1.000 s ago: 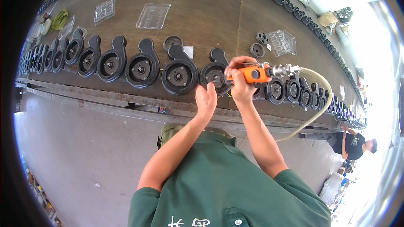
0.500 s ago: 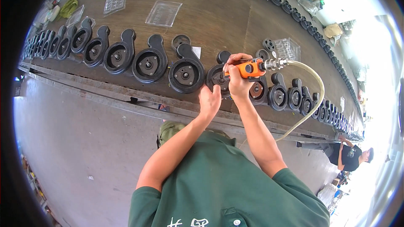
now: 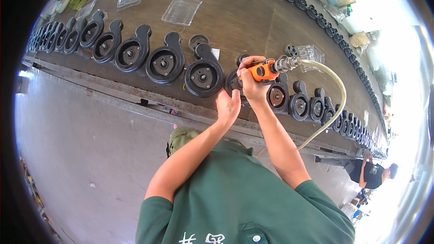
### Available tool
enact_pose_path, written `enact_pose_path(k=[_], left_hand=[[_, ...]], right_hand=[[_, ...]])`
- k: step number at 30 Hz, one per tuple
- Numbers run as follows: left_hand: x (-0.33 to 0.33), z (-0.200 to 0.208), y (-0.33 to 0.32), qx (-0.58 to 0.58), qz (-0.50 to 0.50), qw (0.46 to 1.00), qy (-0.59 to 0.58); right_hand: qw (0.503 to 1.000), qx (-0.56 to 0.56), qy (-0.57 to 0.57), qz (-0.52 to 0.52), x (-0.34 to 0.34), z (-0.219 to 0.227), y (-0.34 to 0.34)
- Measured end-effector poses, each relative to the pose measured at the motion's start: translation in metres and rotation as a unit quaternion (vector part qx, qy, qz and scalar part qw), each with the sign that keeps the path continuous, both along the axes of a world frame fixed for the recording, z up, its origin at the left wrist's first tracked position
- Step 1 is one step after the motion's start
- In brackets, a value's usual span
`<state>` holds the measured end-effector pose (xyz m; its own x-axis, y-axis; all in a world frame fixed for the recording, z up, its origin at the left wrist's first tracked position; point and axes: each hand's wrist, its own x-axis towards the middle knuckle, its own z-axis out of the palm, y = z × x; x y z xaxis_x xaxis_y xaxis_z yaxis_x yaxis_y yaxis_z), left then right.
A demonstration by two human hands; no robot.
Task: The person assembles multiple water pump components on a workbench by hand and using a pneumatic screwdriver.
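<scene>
My right hand (image 3: 253,83) is closed around an orange air screwdriver (image 3: 264,72), whose metal fitting joins a clear hose (image 3: 342,88). The tool is held over a black round housing (image 3: 231,80), and its tip is hidden behind my hand. My left hand (image 3: 229,106) grips the near rim of that housing, thumb up, with the other fingers partly hidden. Just left stands another black housing (image 3: 203,77) with a metal plate and a central shaft. To the right of the tool is a housing with a brownish plate (image 3: 277,96).
Similar housings (image 3: 165,64) line the bench's near edge both ways, and another row (image 3: 300,2) runs along the far side. Clear plastic trays (image 3: 181,11) and loose black rings (image 3: 198,42) lie on the bench. A co-worker (image 3: 373,174) stands far right by the bench.
The whole view has shifted slightly. The screwdriver and my right hand have tilted a little over the same housing; my left hand stays at its rim.
</scene>
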<state>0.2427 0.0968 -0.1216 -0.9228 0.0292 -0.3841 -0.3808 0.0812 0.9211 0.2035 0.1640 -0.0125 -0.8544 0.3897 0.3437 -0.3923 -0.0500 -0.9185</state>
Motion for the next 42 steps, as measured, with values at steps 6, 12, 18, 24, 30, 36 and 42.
enact_pose_path(k=[6,12,18,24,30,36,42], left_hand=[[-0.003,0.049,-0.009,-0.028,-0.017,0.998,-0.055],[-0.001,0.042,-0.006,-0.031,0.002,0.999,-0.020],[-0.004,0.029,-0.004,-0.018,-0.019,0.998,-0.055],[-0.001,0.028,-0.006,-0.017,-0.008,0.999,-0.037],[-0.003,0.005,0.000,0.026,-0.007,0.998,-0.064],[-0.005,0.006,-0.001,0.028,-0.015,0.997,-0.068],[-0.003,0.008,-0.003,0.033,-0.012,0.997,-0.064]], right_hand=[[1.000,-0.008,0.006,-0.002,-0.002,-0.002,0.001],[1.000,-0.005,0.004,-0.006,-0.004,0.001,0.000],[1.000,0.016,-0.013,-0.018,-0.004,0.011,0.001],[0.997,0.019,0.026,-0.066,-0.003,0.036,0.029],[0.996,0.029,0.016,-0.082,-0.005,0.019,0.055],[0.997,-0.002,0.010,-0.079,-0.006,0.019,0.050],[0.998,0.007,0.008,-0.067,-0.005,0.016,0.051]])
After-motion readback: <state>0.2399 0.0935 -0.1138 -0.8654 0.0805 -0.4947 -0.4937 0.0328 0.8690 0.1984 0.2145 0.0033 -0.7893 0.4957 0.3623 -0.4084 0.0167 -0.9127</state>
